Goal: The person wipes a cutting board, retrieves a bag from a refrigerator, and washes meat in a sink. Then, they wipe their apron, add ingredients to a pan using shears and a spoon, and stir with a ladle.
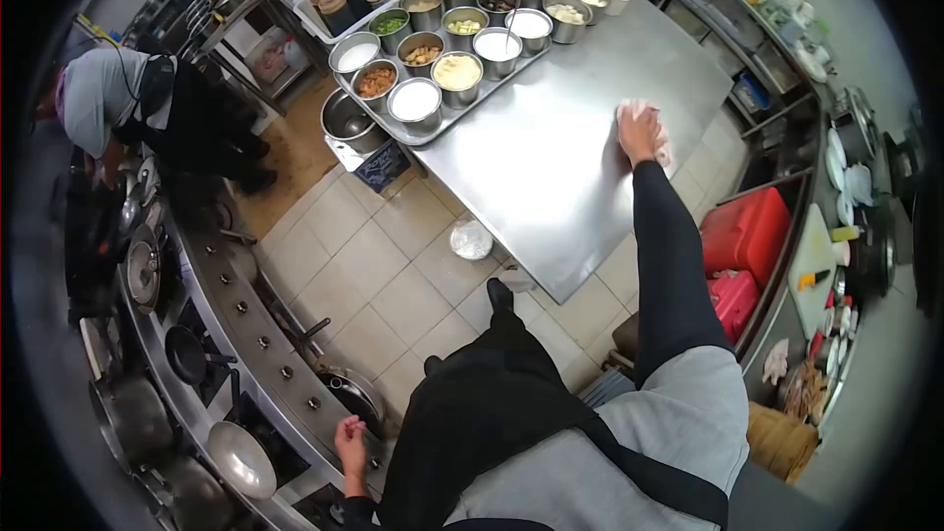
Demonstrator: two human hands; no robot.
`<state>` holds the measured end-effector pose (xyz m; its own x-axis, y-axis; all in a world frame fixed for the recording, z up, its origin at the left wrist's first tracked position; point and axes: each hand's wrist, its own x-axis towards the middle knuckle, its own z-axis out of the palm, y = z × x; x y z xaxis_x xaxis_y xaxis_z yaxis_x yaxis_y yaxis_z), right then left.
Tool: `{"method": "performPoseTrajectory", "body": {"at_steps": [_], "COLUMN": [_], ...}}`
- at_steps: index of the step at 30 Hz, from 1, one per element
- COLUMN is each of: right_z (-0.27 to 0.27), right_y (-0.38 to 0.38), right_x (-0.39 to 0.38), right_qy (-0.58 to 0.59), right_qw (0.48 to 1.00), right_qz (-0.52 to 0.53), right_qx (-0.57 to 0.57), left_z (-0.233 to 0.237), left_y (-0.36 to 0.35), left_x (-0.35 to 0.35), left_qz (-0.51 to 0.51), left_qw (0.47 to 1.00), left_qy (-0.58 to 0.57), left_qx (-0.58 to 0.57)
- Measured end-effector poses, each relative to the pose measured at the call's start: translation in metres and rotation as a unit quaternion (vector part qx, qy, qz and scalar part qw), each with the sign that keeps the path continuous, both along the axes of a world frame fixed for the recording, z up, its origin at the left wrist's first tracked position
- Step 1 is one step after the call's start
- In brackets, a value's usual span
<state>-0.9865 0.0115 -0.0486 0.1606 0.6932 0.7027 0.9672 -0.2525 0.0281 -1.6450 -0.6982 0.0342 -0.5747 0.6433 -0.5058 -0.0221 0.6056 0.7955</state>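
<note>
My right hand (640, 131), at the end of a stretched-out arm, presses a pale pinkish cloth (663, 150) against the stainless steel table (551, 177). Its fingers are closed over the cloth, which bunches out around them. My left hand (351, 442) hangs low beside the front of the stove (295, 393), near its knobs. The fingers of that hand are loosely bent, with nothing visible in them. Closest to it on the stove is a light metal frying pan (242, 459).
A tray (462, 125) of several steel food containers occupies the table's far left, near a white bin (339, 28) of bottles. Dark pans (185, 354) sit on burners. Another person (147, 98) bends over the stove's far end. Red cases (744, 241) stand at right.
</note>
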Motion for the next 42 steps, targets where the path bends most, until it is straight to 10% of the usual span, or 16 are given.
{"method": "performPoseTrajectory", "body": {"at_steps": [2, 4, 7, 8, 10, 12, 15, 18, 20, 24, 27, 29, 34, 38, 39, 42], "right_z": [0.048, 0.025, 0.049, 0.085, 0.132, 0.119, 0.095, 0.073, 0.113, 0.189, 0.24, 0.222, 0.202, 0.153, 0.139, 0.088], "right_y": [0.041, 0.034, -0.081, -0.13, -0.199, -0.217, -0.149, -0.057, -0.022, -0.04, -0.099, -0.149, -0.288, -0.33, -0.335, -0.341], "right_x": [-0.059, -0.165, -0.283, -0.297, -0.255, -0.182, -0.069, 0.009, 0.004, -0.073, -0.197, -0.269, -0.411, -0.44, -0.442, -0.432], "right_qy": [0.129, 0.091, 0.13, 0.293, 0.131, 0.228, 0.35, 0.114, -0.191, 0.181, 0.234, 0.419, 0.261, 0.196, 0.164, 0.126], "right_qw": [0.921, 0.977, 0.865, 0.733, 0.615, 0.592, 0.766, 0.87, 0.79, 0.878, 0.852, 0.696, 0.483, 0.472, 0.484, 0.52], "right_qz": [0.045, 0.173, 0.459, 0.553, 0.7, 0.697, 0.394, 0.382, 0.46, 0.361, 0.41, 0.495, 0.599, 0.521, 0.532, 0.517], "right_qx": [-0.365, -0.08, -0.158, -0.267, -0.338, -0.335, -0.368, -0.289, -0.357, -0.257, -0.227, -0.308, -0.583, -0.684, -0.675, -0.668], "left_z": [0.004, -0.005, 0.003, -0.001, 0.003, -0.006, -0.006, -0.01, -0.001, 0.018, 0.011, -0.007, -0.037, -0.104, -0.038, -0.063], "left_y": [0.002, 0.01, 0.044, 0.059, 0.076, 0.069, 0.056, 0.067, 0.09, 0.108, 0.101, 0.079, 0.063, 0.04, 0.065, 0.036], "left_x": [0.025, 0.048, 0.072, 0.075, 0.077, 0.073, 0.076, 0.072, 0.073, 0.074, 0.023, -0.041, -0.193, -0.302, -0.266, -0.309], "left_qz": [-0.016, -0.041, -0.101, -0.133, -0.1, -0.038, -0.054, -0.102, -0.083, 0.081, 0.234, 0.336, 0.564, 0.544, 0.581, 0.566], "left_qw": [1.0, 0.997, 0.992, 0.989, 0.993, 0.996, 0.998, 0.994, 0.991, 0.996, 0.948, 0.896, 0.72, 0.543, 0.615, 0.569], "left_qy": [-0.014, -0.053, -0.058, -0.056, -0.056, -0.077, -0.034, 0.021, 0.078, -0.015, -0.216, -0.275, -0.228, -0.4, -0.127, -0.336], "left_qx": [-0.022, -0.033, -0.041, -0.03, -0.022, -0.002, 0.02, -0.035, -0.068, -0.016, 0.015, 0.09, 0.333, 0.499, 0.518, 0.492]}}
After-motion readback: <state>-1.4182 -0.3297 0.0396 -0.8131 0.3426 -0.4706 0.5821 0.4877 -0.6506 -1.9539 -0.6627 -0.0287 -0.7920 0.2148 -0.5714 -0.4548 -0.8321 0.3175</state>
